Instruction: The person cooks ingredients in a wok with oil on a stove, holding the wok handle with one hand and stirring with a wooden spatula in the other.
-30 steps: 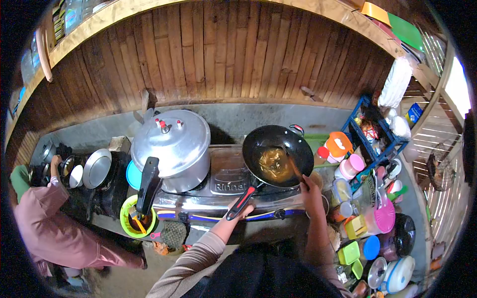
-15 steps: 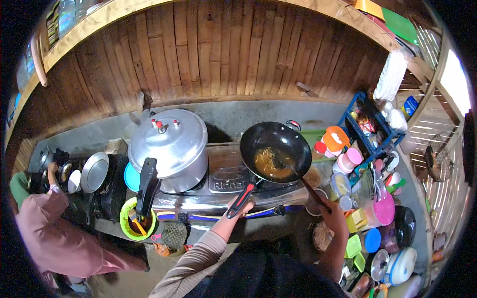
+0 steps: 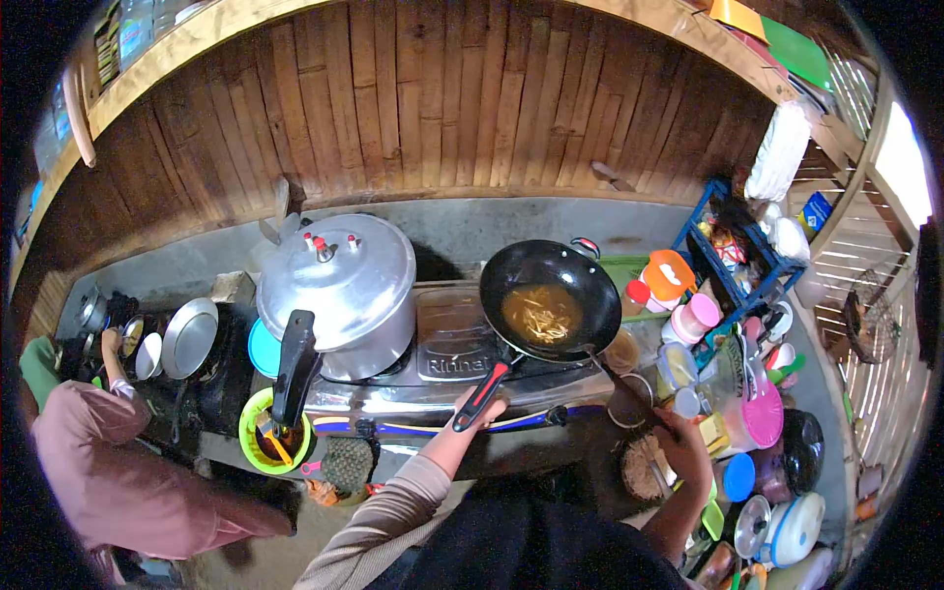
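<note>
A black wok [image 3: 516,265] sits on the right side of the gas stove, with brown liquid and pale shredded food [image 3: 544,313] pooled in it. My left hand [image 3: 484,406] is closed round the wok's black and red handle [image 3: 482,395]. My right hand [image 3: 686,444] grips the dark handle of a spatula [image 3: 619,382], whose head lies at the wok's near right rim. Close to that hand are a strainer [image 3: 630,401] and a bowl of brown, crumbly-looking food [image 3: 644,467].
A big pressure cooker [image 3: 339,285] stands on the stove's [image 3: 452,339] left side, its handle jutting forward. A green basin [image 3: 254,454] holds dark liquid and a brush-like tool. Jars and tubs [image 3: 757,418] crowd the right. At far left a person [image 3: 128,462] works by several pans.
My right hand and the spatula have moved down and to the right, toward the wok's rim. The shredded food has shifted toward the wok's near side. My left hand stays on the handle.
</note>
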The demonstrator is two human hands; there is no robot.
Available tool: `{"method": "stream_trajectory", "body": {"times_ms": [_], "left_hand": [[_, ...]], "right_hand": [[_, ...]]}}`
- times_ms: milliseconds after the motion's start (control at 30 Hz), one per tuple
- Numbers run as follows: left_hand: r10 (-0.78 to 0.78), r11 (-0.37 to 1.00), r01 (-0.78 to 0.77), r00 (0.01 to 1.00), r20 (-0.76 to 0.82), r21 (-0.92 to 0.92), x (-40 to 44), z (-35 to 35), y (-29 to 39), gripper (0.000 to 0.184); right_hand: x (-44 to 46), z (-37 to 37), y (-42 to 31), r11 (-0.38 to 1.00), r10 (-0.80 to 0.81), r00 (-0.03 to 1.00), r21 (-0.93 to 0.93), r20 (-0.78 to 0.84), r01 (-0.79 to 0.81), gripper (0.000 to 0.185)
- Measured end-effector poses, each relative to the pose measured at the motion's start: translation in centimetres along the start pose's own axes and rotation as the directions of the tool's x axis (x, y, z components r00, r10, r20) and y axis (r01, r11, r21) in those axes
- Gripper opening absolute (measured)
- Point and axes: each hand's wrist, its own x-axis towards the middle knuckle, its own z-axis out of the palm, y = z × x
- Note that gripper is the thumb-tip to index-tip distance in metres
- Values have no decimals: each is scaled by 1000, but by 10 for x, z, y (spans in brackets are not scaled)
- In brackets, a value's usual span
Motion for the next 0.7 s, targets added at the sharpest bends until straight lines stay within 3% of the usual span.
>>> {"method": "stream_trajectory", "body": {"times_ms": [67,233,267,367,433,500,533,567,600,633,700], "left_hand": [[-47,998,44,998,52,43,7,5,-4,34],[-67,998,66,993,100,12,7,3,-3,35],[-71,997,71,993,97,5,1,-2,3,34],[4,1000,-5,999,38,8,5,3,-7,34],[-28,999,26,998,60,37,7,4,-9,35],[-20,999,19,999,42,38,9,4,-11,36],[18,990,-29,997,81,137,20,10,-22,36],[53,970,-81,991,125,231,-6,-20,18,37],[36,990,-30,998,-45,138,-52,-49,58,39],[37,990,-31,998,-45,138,-35,-37,41,39],[-29,991,13,993,115,132,12,-1,-6,40]], "right_hand": [[4,7,-14,999,32,999,-44,24,-31,33],[27,45,-34,976,81,994,197,72,-94,32],[36,56,-21,998,-43,998,57,55,40,31],[58,82,-19,969,-145,989,207,21,137,30],[77,101,-14,982,-107,994,158,6,105,32],[95,107,-24,977,-181,982,107,-44,185,33],[104,109,-26,977,-181,982,109,-45,185,33],[112,109,-28,974,-191,978,110,-80,199,33],[119,111,-28,971,-201,973,108,-116,213,32],[126,115,-23,971,-201,973,108,-117,214,32],[137,120,-14,940,-241,951,196,-192,278,32]]}}
